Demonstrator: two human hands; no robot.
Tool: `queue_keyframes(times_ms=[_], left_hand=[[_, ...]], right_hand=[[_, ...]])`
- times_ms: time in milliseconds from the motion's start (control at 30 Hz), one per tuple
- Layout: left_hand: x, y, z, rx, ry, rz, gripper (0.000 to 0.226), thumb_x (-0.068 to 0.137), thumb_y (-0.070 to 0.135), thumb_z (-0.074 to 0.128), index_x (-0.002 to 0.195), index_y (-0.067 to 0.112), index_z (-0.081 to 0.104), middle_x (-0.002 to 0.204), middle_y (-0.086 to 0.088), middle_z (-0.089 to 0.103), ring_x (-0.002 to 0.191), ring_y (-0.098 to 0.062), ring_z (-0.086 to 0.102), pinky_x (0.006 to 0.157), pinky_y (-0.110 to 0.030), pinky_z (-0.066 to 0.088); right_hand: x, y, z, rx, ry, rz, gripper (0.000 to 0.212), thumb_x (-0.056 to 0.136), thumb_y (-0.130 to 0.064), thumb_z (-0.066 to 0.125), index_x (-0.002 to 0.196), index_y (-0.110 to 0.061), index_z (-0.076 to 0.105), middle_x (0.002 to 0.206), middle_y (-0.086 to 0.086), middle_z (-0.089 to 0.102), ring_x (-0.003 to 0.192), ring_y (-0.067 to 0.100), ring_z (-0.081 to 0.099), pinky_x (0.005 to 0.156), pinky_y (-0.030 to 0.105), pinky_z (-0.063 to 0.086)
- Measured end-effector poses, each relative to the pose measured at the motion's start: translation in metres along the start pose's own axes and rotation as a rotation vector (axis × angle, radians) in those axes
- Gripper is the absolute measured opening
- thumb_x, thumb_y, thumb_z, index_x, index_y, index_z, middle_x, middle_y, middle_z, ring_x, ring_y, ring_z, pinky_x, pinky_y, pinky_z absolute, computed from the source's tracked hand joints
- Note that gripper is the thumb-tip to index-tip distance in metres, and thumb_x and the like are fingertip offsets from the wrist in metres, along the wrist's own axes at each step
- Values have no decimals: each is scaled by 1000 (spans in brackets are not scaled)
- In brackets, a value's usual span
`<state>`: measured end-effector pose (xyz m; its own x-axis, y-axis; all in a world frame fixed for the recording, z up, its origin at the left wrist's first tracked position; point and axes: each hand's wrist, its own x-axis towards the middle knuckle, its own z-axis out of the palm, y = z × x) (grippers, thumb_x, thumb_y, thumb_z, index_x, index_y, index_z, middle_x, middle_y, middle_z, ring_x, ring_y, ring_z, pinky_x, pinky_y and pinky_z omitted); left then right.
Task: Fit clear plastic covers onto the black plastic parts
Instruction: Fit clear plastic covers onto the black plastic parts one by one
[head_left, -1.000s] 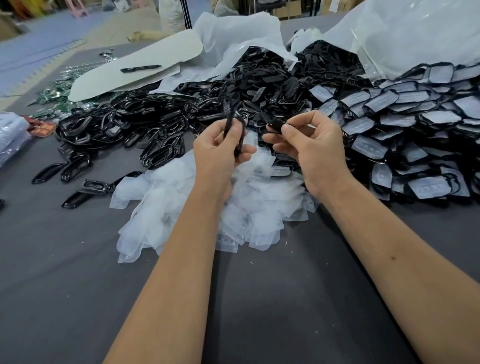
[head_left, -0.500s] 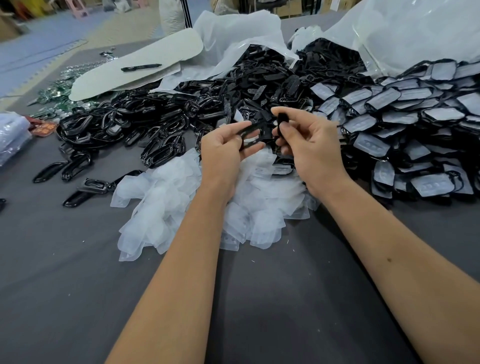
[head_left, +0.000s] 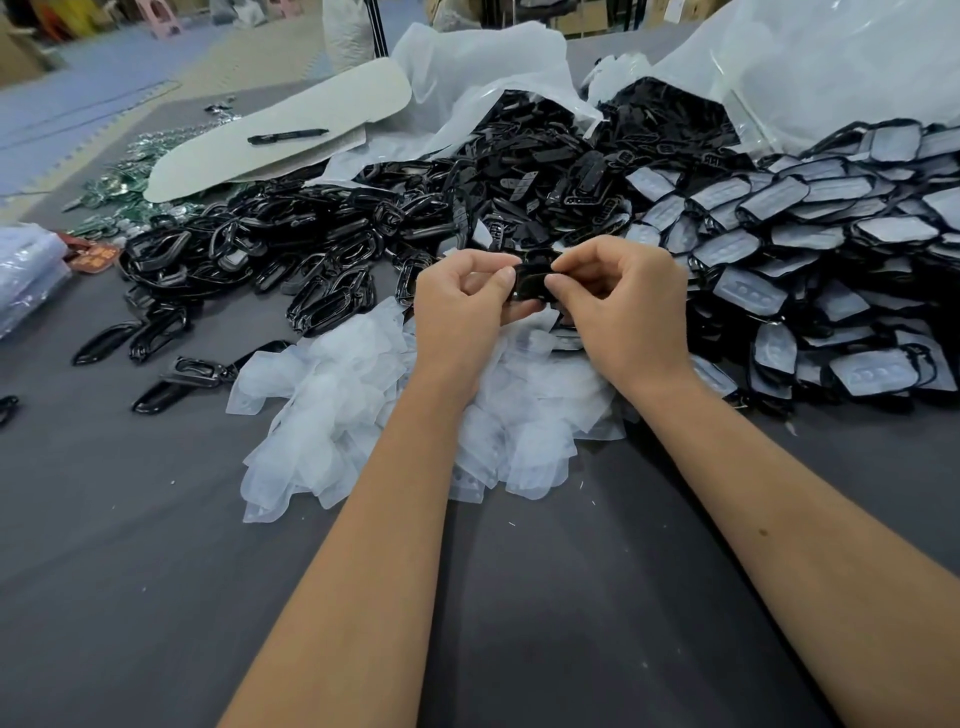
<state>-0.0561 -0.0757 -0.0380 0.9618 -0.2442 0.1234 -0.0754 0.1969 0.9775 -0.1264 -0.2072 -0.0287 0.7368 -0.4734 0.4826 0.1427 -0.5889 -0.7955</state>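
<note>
1. While your left hand and right hand both pinch one black part, whether a cover is on it can't be told.
2. Loose clear covers lie just below.
3. Beyond: bare black parts left, covered parts right. Many remain.

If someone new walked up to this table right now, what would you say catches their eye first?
First, the two hands at the centre: the left hand and right hand pinch one black part between them above a heap of clear covers. Behind spreads a big pile of bare black parts, and to the right a mound of covered parts. Far left, a pen lies on a pale board.
</note>
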Motion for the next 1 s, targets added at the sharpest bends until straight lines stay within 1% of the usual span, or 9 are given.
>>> queue_keyframes(times_ms=[167, 267, 367, 500, 567, 633, 733, 867, 1000], left_hand=[[0, 0, 0, 1, -25, 23, 11, 99, -7, 57, 100, -9, 68, 81, -21, 73, 75, -31, 75, 72, -35, 63], [0, -1, 0, 4, -22, 38, 5, 93, -5, 66, 97, -7, 69, 76, -20, 69, 75, -35, 74, 73, -38, 63], [-2, -1, 0, 22, -33, 63, 10, 87, -7, 74, 94, -5, 68, 73, -16, 72, 75, -35, 76, 70, -37, 62], [-2, 1, -1, -18, -37, 51, 12, 86, -10, 74, 90, -2, 66, 72, -15, 67, 75, -33, 74, 69, -32, 61], [-3, 4, -1, -28, -38, 42, 12, 86, -10, 75, 90, -3, 66, 71, -16, 62, 73, -31, 72, 67, -27, 60], [-3, 5, -3, -47, -38, 26, 14, 86, -9, 75, 88, 1, 66, 66, -11, 58, 69, -26, 71, 65, -24, 59], [-1, 7, -5, -86, -31, -2, 19, 87, -9, 75, 85, 8, 68, 57, 5, 51, 62, -13, 67, 64, -22, 58], [-2, 8, -6, -103, -75, -19, 18, 87, -8, 75, 85, 8, 67, 59, 3, 59, 65, -17, 71, 63, -21, 57], [-4, 9, -5, -45, -95, 15, 17, 87, -8, 74, 88, 5, 64, 68, -2, 73, 71, -24, 75, 62, -21, 56]], right_hand=[[-1, -3, 2, -23, 44, -6, 3, 86, -12, 81, 88, -11, 78, 76, -9, 73, 70, 4, 71, 71, 23, 60], [-1, -5, 2, -27, 43, 4, 4, 86, -11, 81, 88, -11, 78, 76, -8, 73, 70, 5, 71, 72, 23, 59], [-4, -8, 4, -48, 70, -4, 5, 85, -11, 81, 88, -11, 77, 75, -8, 72, 68, 4, 69, 71, 24, 59], [-6, -10, 5, -93, 159, -40, 17, 80, -16, 87, 87, -12, 73, 76, -5, 69, 65, 2, 64, 67, 12, 51], [-4, -8, 4, -101, 187, -27, 25, 77, -21, 90, 91, -14, 71, 81, -1, 68, 64, 6, 62, 66, 10, 46], [-2, -6, 3, -12, 145, 39, 28, 80, -23, 89, 98, -13, 70, 81, -1, 68, 63, 10, 65, 64, 17, 53], [0, -2, 4, 245, -20, 157, 16, 90, -17, 81, 101, -8, 72, 78, 3, 74, 62, 17, 74, 51, 33, 60], [3, 0, 3, 381, -63, 231, 7, 91, -8, 79, 94, -5, 74, 71, 9, 75, 60, 22, 73, 52, 31, 58], [1, 0, 4, 265, -34, 161, 6, 91, -7, 79, 90, -7, 73, 67, 4, 73, 53, 18, 71, 49, 30, 58]])
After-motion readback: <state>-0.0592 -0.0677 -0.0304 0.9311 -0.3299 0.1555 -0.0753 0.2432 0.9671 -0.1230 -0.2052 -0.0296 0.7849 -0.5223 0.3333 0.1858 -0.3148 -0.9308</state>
